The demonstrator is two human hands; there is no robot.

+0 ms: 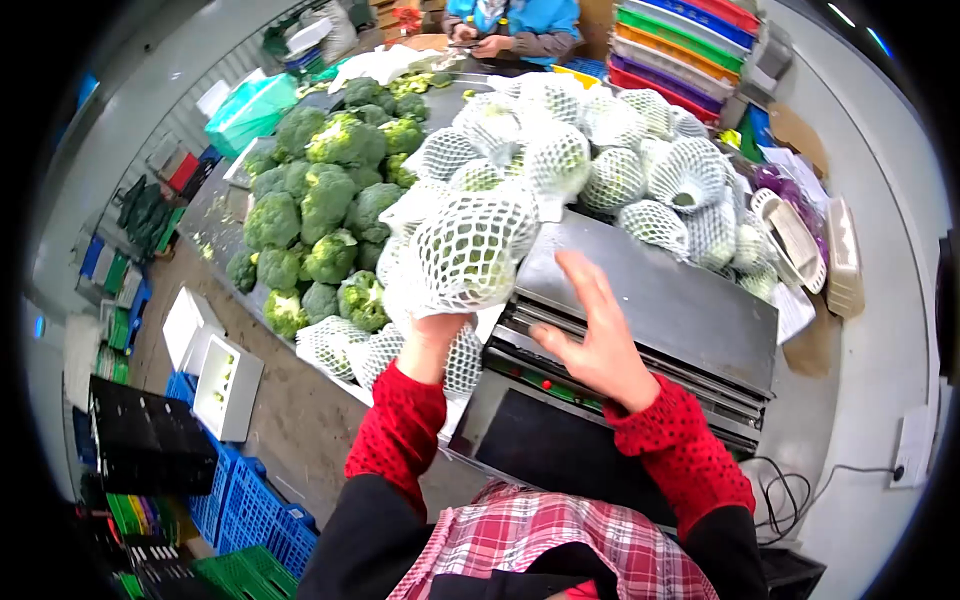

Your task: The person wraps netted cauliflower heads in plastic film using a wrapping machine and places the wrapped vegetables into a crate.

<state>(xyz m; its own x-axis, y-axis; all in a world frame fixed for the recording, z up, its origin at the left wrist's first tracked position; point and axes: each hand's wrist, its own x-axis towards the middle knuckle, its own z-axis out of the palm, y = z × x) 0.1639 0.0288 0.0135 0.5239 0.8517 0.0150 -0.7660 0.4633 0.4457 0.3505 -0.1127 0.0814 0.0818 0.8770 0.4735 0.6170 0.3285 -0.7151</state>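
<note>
My left hand (440, 328) holds up a broccoli head in a white foam net (468, 250) from below. Green shows through the mesh, and the net hides most of the fingers. To the right, my right hand (600, 345) is open and holds nothing, its thumb and fingers apart above the front edge of a metal wrapping machine (650, 290). Bare broccoli heads (325, 200) are heaped at the left of the table. More netted broccoli heads (610, 180) are piled behind the machine, and several foam nets (335, 345) lie below my left hand.
Across the table sits another person (520, 30), hands together. Stacked coloured crates (685, 50) stand at the back right. Blue crates (265, 515) and a white foam box (228, 388) are down on the left. A black cable (790, 500) runs to the right wall.
</note>
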